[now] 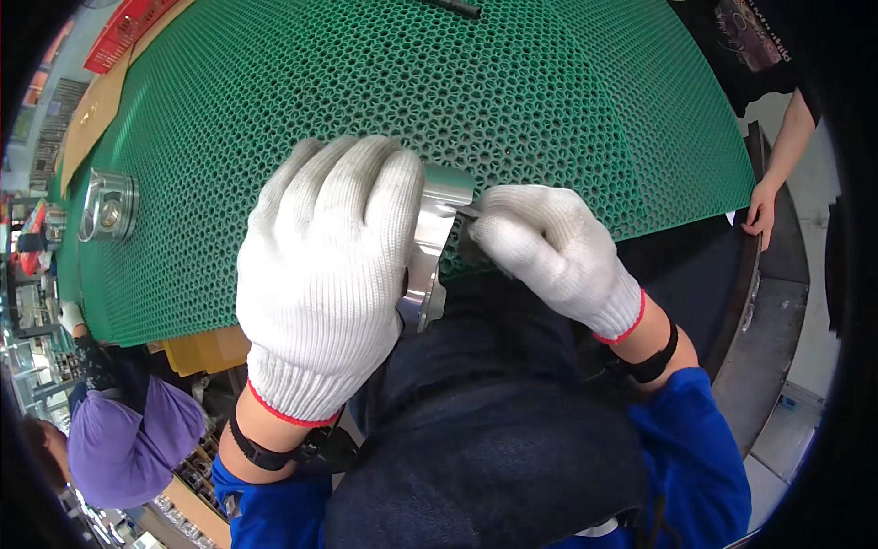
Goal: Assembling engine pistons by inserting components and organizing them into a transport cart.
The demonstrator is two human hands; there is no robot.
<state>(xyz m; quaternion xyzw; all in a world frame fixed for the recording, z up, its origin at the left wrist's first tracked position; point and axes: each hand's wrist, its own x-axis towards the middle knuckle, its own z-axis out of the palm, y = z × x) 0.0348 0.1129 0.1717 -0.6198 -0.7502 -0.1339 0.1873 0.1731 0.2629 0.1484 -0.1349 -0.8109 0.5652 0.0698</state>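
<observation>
Head view: the left hand (pixel 320 242) wraps a shiny metal part (pixel 430 247) above the near edge of the green tabletop (pixel 549 110), probably steadying it, while the right hand (pixel 549 242) pinches a slim grey piece (pixel 468 210) at its right side.

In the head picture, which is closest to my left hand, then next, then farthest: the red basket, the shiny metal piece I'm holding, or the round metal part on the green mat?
1. Shiny metal piece: in the left hand, at its right edge.
2. Round metal part: on the green mat, off to the left.
3. Red basket: far top left.
</observation>
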